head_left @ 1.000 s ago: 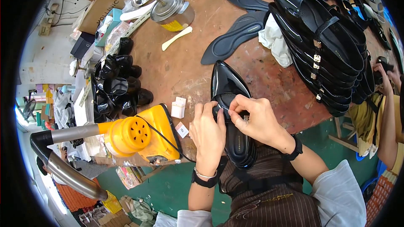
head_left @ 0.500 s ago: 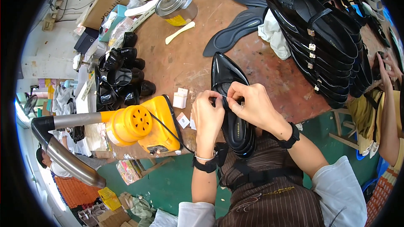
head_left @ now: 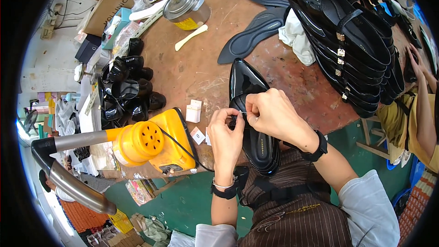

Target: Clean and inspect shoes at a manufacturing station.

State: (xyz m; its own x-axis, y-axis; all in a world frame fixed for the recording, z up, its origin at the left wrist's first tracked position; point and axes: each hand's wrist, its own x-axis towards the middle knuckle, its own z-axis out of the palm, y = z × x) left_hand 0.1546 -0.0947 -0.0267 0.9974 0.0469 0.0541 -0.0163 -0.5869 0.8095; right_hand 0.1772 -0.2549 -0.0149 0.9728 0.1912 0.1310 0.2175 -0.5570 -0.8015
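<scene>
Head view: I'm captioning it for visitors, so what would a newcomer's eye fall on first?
Probably the bright yellow machine at left. Next would come the tall stack of glossy black shoes at upper right. Between them, the left hand and right hand nearly meet over one pointed black shoe.

The shoe lies between the machine, left, and stacked shoes, right.

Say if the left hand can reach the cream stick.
Probably yes: bare tabletop lies between the left hand and the cream stick, though its fingers are busy at the shoe.
</scene>
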